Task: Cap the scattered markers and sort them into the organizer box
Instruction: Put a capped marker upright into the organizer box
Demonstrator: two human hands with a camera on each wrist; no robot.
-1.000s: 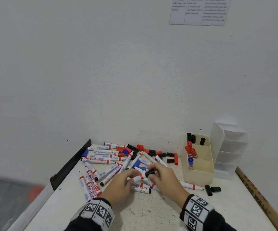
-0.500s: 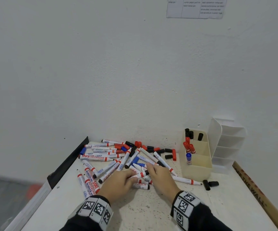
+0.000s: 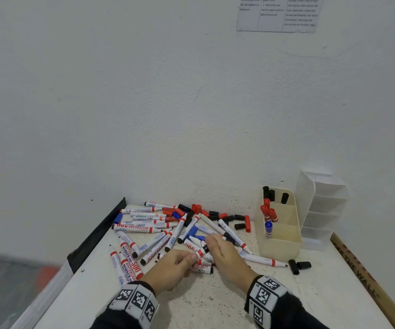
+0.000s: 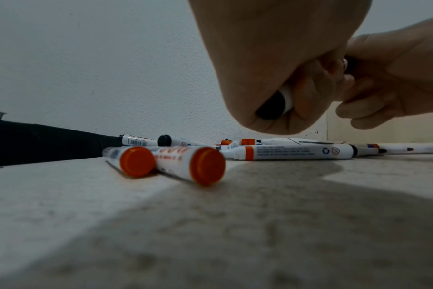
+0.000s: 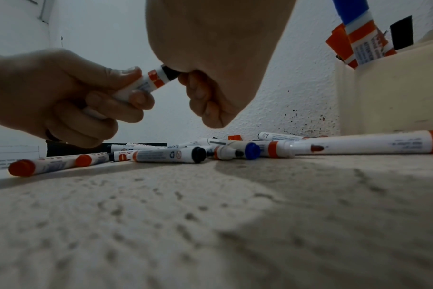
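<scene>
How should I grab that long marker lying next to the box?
Pinch the long marker around the middle of its white barrel, coming straight down from above. It lies flat, apart from the pile, beside the box, and its right tip looks uncapped, so avoid that end.

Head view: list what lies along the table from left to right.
Black strip on the table's left edge → marker pile → left hand → right hand → beige organizer box → two loose black caps → white divider → cardboard strip.
</scene>
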